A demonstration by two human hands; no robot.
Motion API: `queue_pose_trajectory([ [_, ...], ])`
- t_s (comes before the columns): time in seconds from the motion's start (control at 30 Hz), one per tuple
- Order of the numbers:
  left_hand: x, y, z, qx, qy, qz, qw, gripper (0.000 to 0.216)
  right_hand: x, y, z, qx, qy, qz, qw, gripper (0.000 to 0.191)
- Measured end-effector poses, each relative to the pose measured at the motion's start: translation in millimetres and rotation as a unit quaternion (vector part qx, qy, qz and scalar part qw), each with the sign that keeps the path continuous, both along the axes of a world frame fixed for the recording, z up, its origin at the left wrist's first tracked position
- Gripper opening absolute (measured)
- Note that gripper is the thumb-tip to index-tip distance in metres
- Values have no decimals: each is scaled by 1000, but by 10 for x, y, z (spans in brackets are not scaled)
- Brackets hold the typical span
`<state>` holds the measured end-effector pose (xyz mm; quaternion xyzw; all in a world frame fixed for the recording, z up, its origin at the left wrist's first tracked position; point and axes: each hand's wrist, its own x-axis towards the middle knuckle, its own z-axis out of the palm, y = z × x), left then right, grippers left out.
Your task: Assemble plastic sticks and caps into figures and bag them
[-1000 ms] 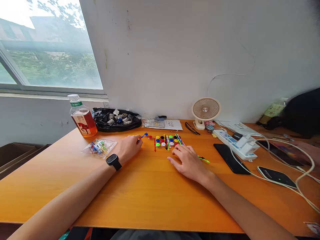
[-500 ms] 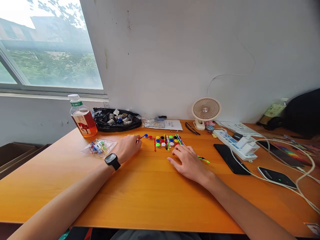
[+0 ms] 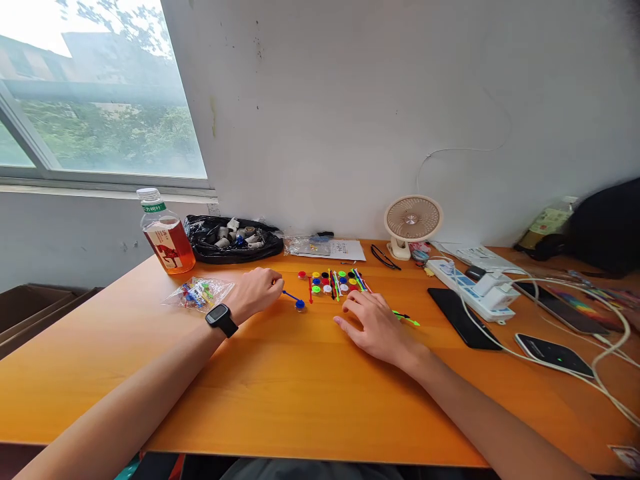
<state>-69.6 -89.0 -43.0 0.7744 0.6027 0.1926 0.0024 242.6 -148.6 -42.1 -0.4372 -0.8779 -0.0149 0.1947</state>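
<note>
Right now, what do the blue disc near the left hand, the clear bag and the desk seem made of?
Blue disc: probably plastic, given its bright, even colour.
Clear bag: shiny plastic film, crinkled and see-through.
Desk: satiny wood or wood-look laminate, judging by faint grain.

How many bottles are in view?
2. A clear plastic bottle of amber liquid stands at left, beside a black plastic bag; a pale-green-labelled bottle is at far right, near a large black object. Others may be hidden.
</note>
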Motion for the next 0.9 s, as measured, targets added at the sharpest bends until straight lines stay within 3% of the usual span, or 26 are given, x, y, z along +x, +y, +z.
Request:
queue_pose_trajectory([
  [0.2,153,-156,25,-96,-31,-186,977,22,-47,-71,-20,-61,24,104,992,12],
  [0.3,217,-225,17,-119,-40,-243,962,18,-96,-99,-61,-89,32,121,988,14],
  [0.67,252,-305,80,-111,-92,-244,959,22,-138,-126,-53,-106,41,132,985,10],
  [0.9,318,-326,25,-178,-165,-280,929,23,-131,-101,-70,-92,56,104,989,18],
])
